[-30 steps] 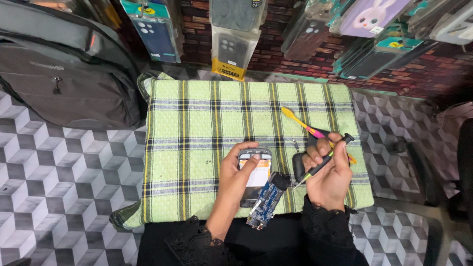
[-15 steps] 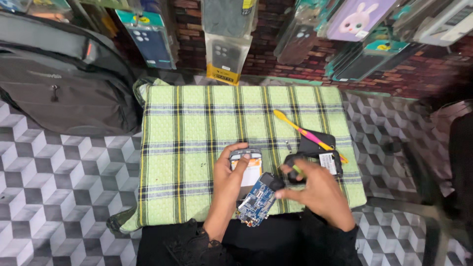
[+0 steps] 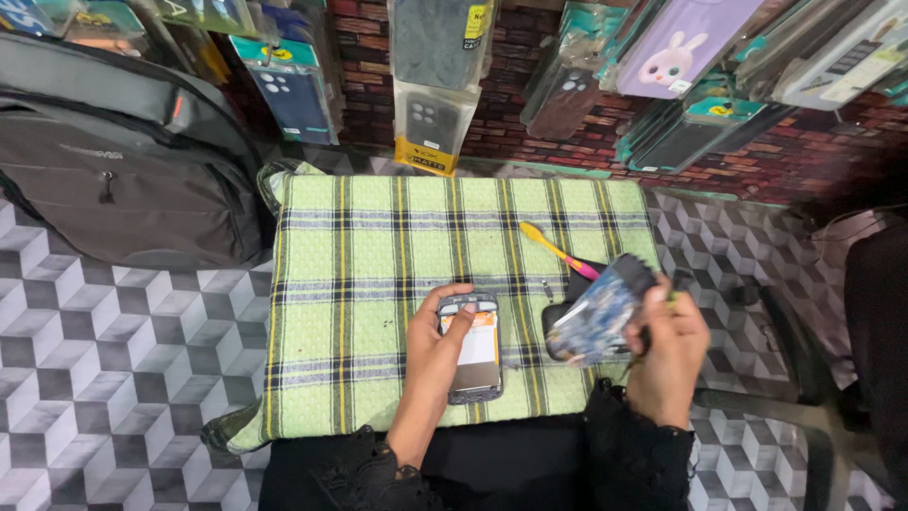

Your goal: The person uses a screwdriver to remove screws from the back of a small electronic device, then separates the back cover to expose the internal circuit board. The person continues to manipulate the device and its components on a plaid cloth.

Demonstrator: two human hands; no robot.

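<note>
Hands: we had both over the near edge of the cloth (image 3: 378, 274); black sleeves (image 3: 624, 464) ran up to each wrist
Left hand (image 3: 437, 364): we laid it flat along the left side of the phone (image 3: 471, 347); fingers bent loosely, fingertips (image 3: 461, 323) pressing the phone's upper part; nothing gripped in it
Right hand (image 3: 673, 352): we had it closed around a blue board (image 3: 594, 317); the board was lifted off the cloth, tilted and blurred; whether we also held a thin tool in that fist, we could not tell
Phone: it lay face down and opened on the cloth, near the front edge, showing an orange and white inside with a dark frame
Board: it hung above the cloth's right part, just right of the phone, not touching it
Dark part (image 3: 556, 315): it lay on the cloth partly under the board; its kind was unclear
Pry tool (image 3: 558, 251): yellow and pink; it lay slanted on the cloth behind the board, apart from both hands
Cloth: green plaid; it covered a low surface on a floor (image 3: 113, 378) of grey cube-pattern tiles
Bag (image 3: 113, 180): grey; it sat on the floor to the left of the cloth
Cases (image 3: 430, 85): packaged; they hung on the brick wall behind
</note>
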